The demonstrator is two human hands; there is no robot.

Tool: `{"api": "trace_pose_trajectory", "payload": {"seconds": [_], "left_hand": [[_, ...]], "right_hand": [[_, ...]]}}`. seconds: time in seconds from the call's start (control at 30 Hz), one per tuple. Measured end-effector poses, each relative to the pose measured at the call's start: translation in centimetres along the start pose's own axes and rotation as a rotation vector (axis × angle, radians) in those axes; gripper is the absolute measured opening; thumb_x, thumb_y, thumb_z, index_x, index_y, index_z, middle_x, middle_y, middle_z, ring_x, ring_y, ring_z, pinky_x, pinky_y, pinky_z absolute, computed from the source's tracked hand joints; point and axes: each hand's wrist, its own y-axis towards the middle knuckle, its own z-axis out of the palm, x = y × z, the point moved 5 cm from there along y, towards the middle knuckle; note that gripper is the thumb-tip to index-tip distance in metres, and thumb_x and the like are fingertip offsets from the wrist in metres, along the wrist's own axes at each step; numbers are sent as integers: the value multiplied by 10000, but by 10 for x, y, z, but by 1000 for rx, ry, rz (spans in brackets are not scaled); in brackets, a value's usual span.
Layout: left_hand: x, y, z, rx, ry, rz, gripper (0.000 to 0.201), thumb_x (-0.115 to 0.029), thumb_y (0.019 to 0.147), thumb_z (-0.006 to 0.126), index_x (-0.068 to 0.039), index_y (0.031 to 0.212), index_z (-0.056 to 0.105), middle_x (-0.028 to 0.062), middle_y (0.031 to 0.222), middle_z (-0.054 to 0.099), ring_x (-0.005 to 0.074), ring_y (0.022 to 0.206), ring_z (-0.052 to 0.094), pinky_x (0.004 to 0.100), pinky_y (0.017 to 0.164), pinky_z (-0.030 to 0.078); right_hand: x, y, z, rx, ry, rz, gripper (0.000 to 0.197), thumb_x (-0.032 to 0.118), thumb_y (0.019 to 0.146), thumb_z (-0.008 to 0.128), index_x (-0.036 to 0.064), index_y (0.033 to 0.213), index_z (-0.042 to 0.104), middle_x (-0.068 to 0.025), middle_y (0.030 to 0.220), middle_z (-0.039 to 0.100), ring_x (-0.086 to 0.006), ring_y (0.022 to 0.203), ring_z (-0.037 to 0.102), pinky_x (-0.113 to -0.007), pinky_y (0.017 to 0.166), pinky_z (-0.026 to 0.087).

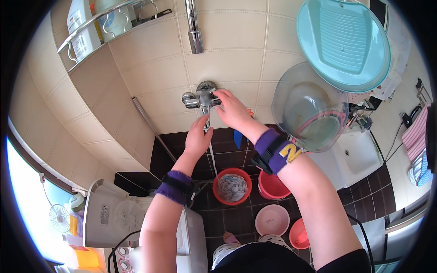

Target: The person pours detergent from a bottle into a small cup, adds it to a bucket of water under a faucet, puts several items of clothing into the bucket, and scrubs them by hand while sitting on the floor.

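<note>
A chrome wall faucet juts from the tiled wall in front of me. My left hand has its fingers closed around the lower end of the spout. At the faucet's right side, my right hand curls its fingers over the metal body; its fingertips partly cover the fitting there. A thin stream of water runs down from the spout toward a red bucket on the floor. Inside the bucket lies a bundle of pale grey-white cloth.
Another red bucket, a pink basin and a small red-orange basin stand on the dark tiles. A clear basin and turquoise washboard basin are at right, by a white sink. A washing machine stands left.
</note>
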Motion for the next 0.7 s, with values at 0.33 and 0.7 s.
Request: {"api": "trace_pose_trajectory", "payload": {"seconds": [0.33,0.7], "left_hand": [[0,1,17,108,234,53,455,-78,755,613,4,1192,516,143,1266,513,296,1186,467,370,985,407],[3,-2,16,69,171,80,451,-51,752,620,-18,1193,533,139,1269,520,297,1188,477,369,978,412]], "right_hand": [[-8,9,20,55,-208,43,508,58,766,544,35,1261,431,-111,1298,443,-322,1033,553,-408,832,483],[-15,-26,31,-49,-147,24,617,-12,705,550,14,1297,377,-100,1376,354,-321,884,594,-392,725,504]]}}
